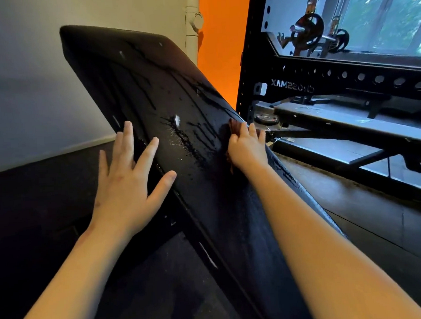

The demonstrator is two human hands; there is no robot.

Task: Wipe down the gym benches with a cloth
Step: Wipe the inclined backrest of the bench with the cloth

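Item: bench pad [152, 94], black, padded, steeply inclined, its top corner toward the white wall. Surface glossy, with wet streaks [186, 138] and droplets running down the middle; the lower stretch is duller.

Item: cloth [234, 127], reddish-brown, bunched at the pad's right edge, mostly hidden under the right hand [246, 150]. That hand's fingers bend over it, gripping and pressing it to the pad.

Left hand [125, 185]: fingers spread, flat on the pad's left edge.

Beside the right edge: black perforated rack frame [346, 75] and a flat bench [344, 122].
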